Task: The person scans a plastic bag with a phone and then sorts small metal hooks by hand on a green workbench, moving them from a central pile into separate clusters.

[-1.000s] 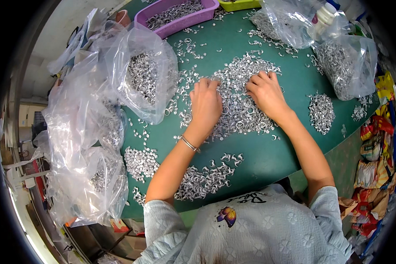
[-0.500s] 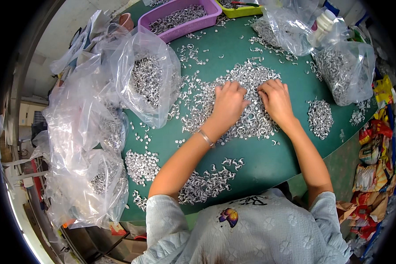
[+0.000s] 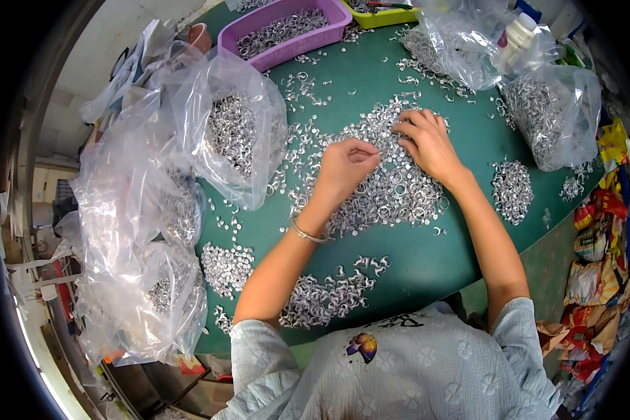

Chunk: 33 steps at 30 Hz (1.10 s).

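Observation:
A wide heap of small silver metal rings and curved pieces [image 3: 392,196] covers the middle of the green table [image 3: 427,262]. Over the heap's left side, my left hand [image 3: 344,166] is closed, thumb against curled fingers; whatever is between them is too small to make out. My right hand [image 3: 430,145] rests at the heap's upper right, fingers bent and apart, tips touching the loose pieces. Nearer me lies a pile of curved silver pieces [image 3: 329,297], partly behind my left forearm. Left of it is a pile of small round silver pieces [image 3: 225,268].
Clear plastic bags of metal pieces [image 3: 234,136] crowd the left side. A purple bin [image 3: 287,50] and a yellow-green bin [image 3: 381,19] stand at the back. Another filled bag [image 3: 549,119] sits at the right, near a small pile [image 3: 512,191] and a white bottle [image 3: 516,35].
My left hand has drawn back to the left and its fingers have curled together. The right hand has shifted slightly left and up, with its fingers more apart.

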### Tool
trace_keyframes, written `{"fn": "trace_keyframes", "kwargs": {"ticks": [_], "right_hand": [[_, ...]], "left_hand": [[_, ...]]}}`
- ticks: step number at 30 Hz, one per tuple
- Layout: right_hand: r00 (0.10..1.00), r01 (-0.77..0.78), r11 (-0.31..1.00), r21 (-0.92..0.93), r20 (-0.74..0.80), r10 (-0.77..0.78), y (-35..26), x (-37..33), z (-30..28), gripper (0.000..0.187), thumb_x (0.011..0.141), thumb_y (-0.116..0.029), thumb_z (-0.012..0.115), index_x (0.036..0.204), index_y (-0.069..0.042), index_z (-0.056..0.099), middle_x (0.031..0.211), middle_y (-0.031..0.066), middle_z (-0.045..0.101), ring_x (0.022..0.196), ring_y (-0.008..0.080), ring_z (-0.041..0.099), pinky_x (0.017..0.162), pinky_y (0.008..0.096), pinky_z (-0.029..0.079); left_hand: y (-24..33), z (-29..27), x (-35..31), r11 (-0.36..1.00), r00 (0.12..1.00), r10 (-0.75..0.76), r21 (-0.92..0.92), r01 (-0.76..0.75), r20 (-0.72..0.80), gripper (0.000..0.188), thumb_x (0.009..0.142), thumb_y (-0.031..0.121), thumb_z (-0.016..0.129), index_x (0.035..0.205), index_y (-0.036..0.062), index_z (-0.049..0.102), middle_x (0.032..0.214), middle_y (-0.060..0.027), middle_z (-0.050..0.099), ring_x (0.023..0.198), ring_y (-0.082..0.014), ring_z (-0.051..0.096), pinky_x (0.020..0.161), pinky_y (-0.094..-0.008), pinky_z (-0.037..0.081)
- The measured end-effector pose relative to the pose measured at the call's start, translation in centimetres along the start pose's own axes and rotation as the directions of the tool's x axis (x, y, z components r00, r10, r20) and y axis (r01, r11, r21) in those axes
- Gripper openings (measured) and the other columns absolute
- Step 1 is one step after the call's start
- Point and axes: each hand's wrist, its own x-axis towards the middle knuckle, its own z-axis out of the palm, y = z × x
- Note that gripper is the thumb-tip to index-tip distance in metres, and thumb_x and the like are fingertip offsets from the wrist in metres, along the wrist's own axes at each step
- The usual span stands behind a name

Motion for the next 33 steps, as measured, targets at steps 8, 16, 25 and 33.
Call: {"fn": "trace_keyframes", "kwargs": {"ticks": [8,16,25,33], "right_hand": [[0.978,-0.128,0.956,0.263,0.191,0.079,-3.4,-5.4,-4.8,0.010,0.082,-0.005,0.065,0.091,-0.004,0.066,0.094,0.0067,0.063,0.094,0.0262,0.056,0.085,0.0374,0.039],[0.991,-0.131,0.990,0.054,0.038,0.129,-7.0,-7.8,-4.5,0.018,0.080,-0.001,0.063,0.098,-0.004,0.065,0.099,0.0072,0.061,0.095,0.0260,0.053,0.084,0.0392,0.037],[0.969,-0.143,0.984,0.103,0.215,0.118,-8.7,-6.0,-3.6,0.027,0.078,-0.008,0.068,0.104,-0.006,0.064,0.111,0.0083,0.058,0.109,0.0268,0.051,0.094,0.0417,0.035],[0.991,0.032,0.999,0.013,0.128,-0.033,-7.7,-6.5,-0.7,0.032,0.077,-0.013,0.070,0.108,-0.008,0.062,0.123,0.0088,0.053,0.121,0.0281,0.045,0.102,0.0512,0.029]], "left_hand": [[1.8,0.7,-10.0,0.871,0.980,0.106,0.460,-0.175,0.171,0.013,0.080,-0.003,0.067,0.092,-0.0002,0.063,0.089,-0.0105,0.067,0.079,-0.0196,0.065,0.074,-0.0299,0.052],[-2.2,2.6,-15.8,0.617,0.900,0.208,0.663,-0.424,0.382,0.029,0.078,-0.001,0.061,0.107,0.0011,0.057,0.112,-0.0138,0.051,0.103,-0.0321,0.050,0.085,-0.0410,0.041],[-2.4,2.8,-16.4,0.601,0.884,0.293,0.649,-0.467,0.365,0.032,0.080,0.011,0.068,0.110,0.0047,0.059,0.111,-0.0123,0.053,0.104,-0.0302,0.051,0.086,-0.0399,0.041],[-1.9,1.1,-9.3,0.370,0.901,0.397,0.868,-0.330,0.174,0.033,0.077,0.015,0.072,0.107,0.0097,0.060,0.100,-0.0075,0.053,0.095,-0.0255,0.051,0.077,-0.0387,0.038]]}}
